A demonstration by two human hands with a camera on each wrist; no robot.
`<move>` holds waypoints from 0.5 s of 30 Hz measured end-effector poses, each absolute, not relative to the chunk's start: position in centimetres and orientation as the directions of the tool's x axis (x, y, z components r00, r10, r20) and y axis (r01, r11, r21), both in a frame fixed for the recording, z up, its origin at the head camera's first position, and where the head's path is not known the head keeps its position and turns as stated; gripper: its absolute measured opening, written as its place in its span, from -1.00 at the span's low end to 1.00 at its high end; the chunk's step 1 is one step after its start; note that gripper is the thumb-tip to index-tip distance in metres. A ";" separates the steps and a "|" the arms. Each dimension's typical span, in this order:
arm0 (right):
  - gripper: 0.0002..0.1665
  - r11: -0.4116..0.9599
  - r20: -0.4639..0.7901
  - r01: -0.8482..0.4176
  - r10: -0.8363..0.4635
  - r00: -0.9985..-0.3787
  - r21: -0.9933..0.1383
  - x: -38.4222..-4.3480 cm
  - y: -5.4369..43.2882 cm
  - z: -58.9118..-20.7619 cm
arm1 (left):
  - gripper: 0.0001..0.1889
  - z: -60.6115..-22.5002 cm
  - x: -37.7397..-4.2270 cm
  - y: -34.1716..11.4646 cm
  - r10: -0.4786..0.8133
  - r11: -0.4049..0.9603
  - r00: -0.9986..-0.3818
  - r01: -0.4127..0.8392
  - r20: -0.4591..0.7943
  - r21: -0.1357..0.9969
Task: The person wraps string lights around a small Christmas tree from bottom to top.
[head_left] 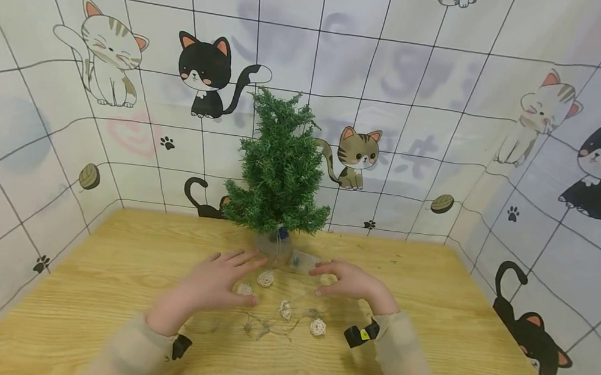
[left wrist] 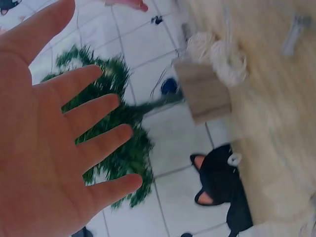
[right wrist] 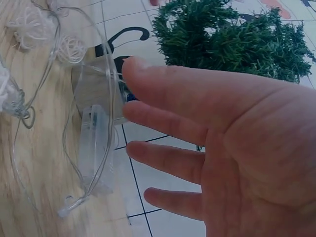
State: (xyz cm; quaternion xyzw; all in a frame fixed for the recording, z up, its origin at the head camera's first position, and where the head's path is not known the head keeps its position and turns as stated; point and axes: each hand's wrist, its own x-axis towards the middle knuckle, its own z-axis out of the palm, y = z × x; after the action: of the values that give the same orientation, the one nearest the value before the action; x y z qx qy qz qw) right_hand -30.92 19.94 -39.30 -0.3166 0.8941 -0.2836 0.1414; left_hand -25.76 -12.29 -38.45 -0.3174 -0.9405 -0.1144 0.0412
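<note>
Both of my hands hover over the table with fingers spread and nothing held. My left hand (head_left: 215,282) is to the left of a string of woven white balls (head_left: 266,278), its fingertips overlapping the foot of a small artificial Christmas tree (head_left: 280,167) in the head view. On the other side, my right hand (head_left: 353,282) has its fingertips near a clear plastic box (right wrist: 94,148) joined to thin clear wire (right wrist: 106,64). The wire lies in loose loops with the balls in front of the tree. In the left wrist view, the tree's block-like base (left wrist: 205,91) shows behind two balls.
The wooden table (head_left: 424,368) meets a cat-patterned cloth (head_left: 414,132) at the back and sides. Something dark blue (head_left: 283,232) shows at the tree's trunk. Each wrist carries a small black camera (head_left: 361,334).
</note>
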 end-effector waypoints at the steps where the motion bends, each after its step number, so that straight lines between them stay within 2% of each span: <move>1: -0.44 0.646 -0.086 -0.471 -0.638 -0.765 -0.600 -30.9 19.9 -39.3 | -0.19 -38.7 -25.7 -12.0 0.603 0.758 -0.784 0.620 0.144 0.202; 4: -0.48 0.677 -0.119 -0.436 -0.609 -0.785 -0.593 -30.9 19.9 -39.5 | -0.19 -39.3 -25.5 -11.1 0.640 0.711 -0.766 0.622 0.066 0.328; 8: -0.51 0.737 -0.115 -0.429 -0.559 -0.821 -0.521 -30.8 19.9 -39.6 | -0.17 -40.2 -25.3 -10.2 0.675 0.659 -0.735 0.563 -0.063 0.498; 10: -0.54 0.762 -0.109 -0.428 -0.539 -0.835 -0.485 -30.7 19.9 -39.6 | -0.19 -40.5 -25.2 -9.9 0.694 0.640 -0.715 0.554 -0.089 0.533; 15: -0.64 0.784 -0.126 -0.423 -0.527 -0.840 -0.455 -30.8 19.9 -39.7 | -0.21 -40.7 -25.1 -9.5 0.708 0.641 -0.694 0.552 -0.132 0.533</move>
State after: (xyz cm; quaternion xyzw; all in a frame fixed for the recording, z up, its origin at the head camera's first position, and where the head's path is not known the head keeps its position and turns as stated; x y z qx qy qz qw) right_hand -30.80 19.88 -39.67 -0.2537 0.9362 -0.2094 0.1240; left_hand -25.12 -9.51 -40.72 -0.3537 -0.8904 -0.2330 -0.1667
